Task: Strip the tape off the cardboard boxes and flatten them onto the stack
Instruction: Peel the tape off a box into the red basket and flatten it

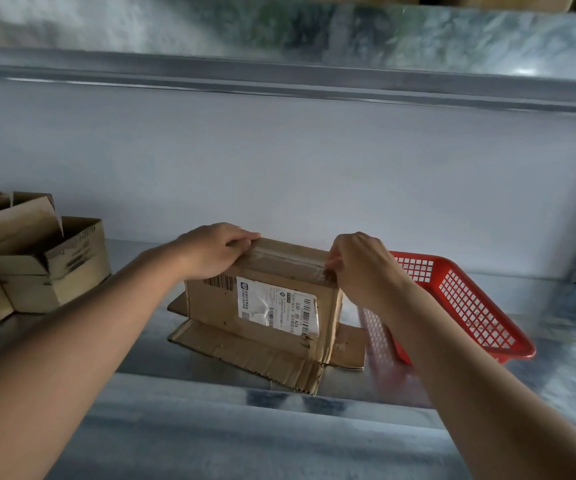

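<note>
Worn taped box [265,296] w/ white label, flaps splayed; left hand [210,251] grips top edge, right hand [359,265] pinches tape [314,268].

Left edge cuts off the open boxes [20,258]; label [277,308] print unreadable.
</note>
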### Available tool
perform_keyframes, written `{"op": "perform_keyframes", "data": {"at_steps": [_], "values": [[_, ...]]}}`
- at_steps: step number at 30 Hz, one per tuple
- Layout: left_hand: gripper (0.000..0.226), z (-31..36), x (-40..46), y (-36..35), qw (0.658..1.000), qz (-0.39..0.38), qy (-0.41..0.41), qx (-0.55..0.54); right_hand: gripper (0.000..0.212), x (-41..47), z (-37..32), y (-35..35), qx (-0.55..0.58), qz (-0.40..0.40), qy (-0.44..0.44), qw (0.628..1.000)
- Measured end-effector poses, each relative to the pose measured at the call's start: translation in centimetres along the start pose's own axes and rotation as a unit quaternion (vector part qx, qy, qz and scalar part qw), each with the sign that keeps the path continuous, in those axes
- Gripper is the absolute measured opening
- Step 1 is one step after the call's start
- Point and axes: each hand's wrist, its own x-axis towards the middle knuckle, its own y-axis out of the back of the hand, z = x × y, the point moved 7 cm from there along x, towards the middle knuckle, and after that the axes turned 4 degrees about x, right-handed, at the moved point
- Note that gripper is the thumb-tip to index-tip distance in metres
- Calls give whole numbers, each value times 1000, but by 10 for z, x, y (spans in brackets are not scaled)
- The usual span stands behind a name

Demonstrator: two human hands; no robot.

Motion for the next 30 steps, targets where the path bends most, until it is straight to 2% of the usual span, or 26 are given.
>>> {"op": "perform_keyframes", "data": {"at_steps": [1,3,5,8,13,16,20,23,27,30], "values": [[41,1,0,1,1000,-7,0,1,9,-1,-4,-1,23,-24,-1,999],[41,2,0,5,1000,-6,-1,31,42,-5,-17,-10,48,-77,17,996],[39,0,-1,11,998,4,10,58,58,-7,-26,-19,11,-82,53,995],[37,-7,-4,15,998,17,22,51,55,4,-9,-22,0,-35,35,999],[27,-18,-9,8,993,-19,-3,-119,51,9,5,-10,-50,68,-21,996],[26,-22,-7,7,991,-12,-21,-133,57,7,-5,-13,-17,103,-6,994],[27,-27,-7,3,987,0,-28,-160,33,0,-38,-15,107,94,71,987],[30,-21,-11,-3,974,-16,-42,-222,42,5,-48,-20,63,64,111,990],[32,-17,-14,-4,974,-20,-52,-218,25,20,-33,-26,46,40,101,993],[32,-19,-13,-1,976,-28,-53,-208,21,24,-33,-26,37,19,103,994]]}}
